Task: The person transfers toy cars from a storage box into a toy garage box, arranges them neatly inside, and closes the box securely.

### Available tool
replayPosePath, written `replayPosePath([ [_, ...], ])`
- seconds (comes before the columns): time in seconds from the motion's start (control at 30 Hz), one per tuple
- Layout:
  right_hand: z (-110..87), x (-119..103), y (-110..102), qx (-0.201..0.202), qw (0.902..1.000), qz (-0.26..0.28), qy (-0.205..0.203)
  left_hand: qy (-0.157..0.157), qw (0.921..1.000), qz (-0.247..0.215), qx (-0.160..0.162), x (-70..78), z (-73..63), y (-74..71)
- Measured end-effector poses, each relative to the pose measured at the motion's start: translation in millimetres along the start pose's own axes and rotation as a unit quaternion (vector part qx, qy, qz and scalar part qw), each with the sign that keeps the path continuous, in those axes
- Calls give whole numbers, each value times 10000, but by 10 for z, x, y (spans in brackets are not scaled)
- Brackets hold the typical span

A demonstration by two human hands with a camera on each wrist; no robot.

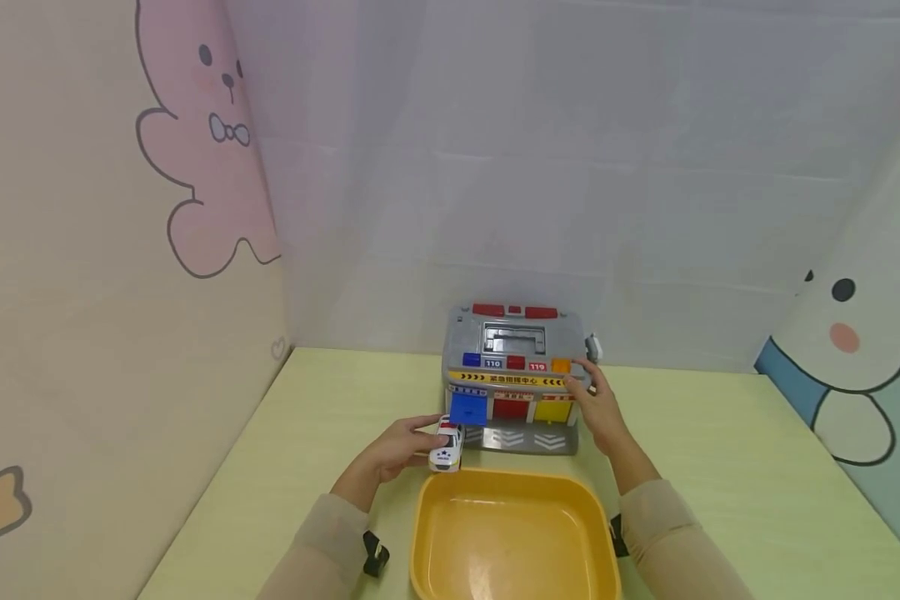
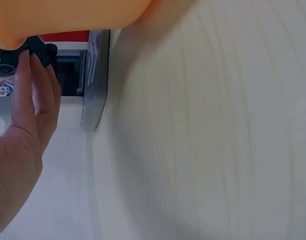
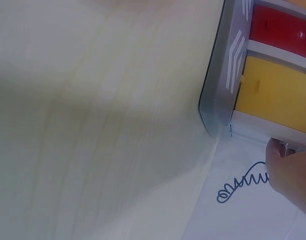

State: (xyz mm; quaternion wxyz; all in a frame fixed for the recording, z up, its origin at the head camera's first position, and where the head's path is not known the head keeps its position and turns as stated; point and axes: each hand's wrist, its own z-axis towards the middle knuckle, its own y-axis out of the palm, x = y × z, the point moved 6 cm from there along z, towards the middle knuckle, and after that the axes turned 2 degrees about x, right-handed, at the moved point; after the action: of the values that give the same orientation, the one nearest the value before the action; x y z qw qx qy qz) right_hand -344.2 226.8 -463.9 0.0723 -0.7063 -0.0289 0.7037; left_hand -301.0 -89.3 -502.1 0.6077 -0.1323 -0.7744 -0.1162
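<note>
A white toy police car [image 1: 446,447] with a red roof light is held in my left hand [image 1: 399,447], thumb on its top. Its dark underside [image 2: 42,52] and a wheel show in the left wrist view, above my left fingers [image 2: 42,92]. Just beyond the car stands a grey toy garage [image 1: 506,437]. The garage's blue door [image 1: 468,408] is swung up over a dark bay; the red door [image 1: 510,408] and yellow door [image 1: 552,411] are down. My right hand [image 1: 602,408] grips the garage's right roof corner, beside the orange button [image 1: 561,365].
A yellow tray [image 1: 516,482] sits nearest me, in front of the garage and close to the car. The pale table [image 1: 727,467] reaches out on both sides. A white curtain [image 1: 570,167] hangs behind the garage. A small white-grey part [image 1: 594,347] sticks out at the garage's right.
</note>
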Motion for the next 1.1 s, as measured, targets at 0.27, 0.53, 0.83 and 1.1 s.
replayPosePath([
  [0.27, -4, 4, 0, -10, 10000, -9, 9, 168, 9994, 201, 220, -8, 102, -3],
  [0.53, -10, -29, -5, 12, 10000, 23, 21, 269, 9965, 567, 547, -41, 212, 10],
  [0.83, 8, -23, 0, -4, 10000, 23, -70, 428, 9954, 462, 725, -72, 308, 61],
  [1.1, -26, -30, 10, -21, 10000, 24, -84, 210, 9929, 596, 1004, -125, 404, 53],
])
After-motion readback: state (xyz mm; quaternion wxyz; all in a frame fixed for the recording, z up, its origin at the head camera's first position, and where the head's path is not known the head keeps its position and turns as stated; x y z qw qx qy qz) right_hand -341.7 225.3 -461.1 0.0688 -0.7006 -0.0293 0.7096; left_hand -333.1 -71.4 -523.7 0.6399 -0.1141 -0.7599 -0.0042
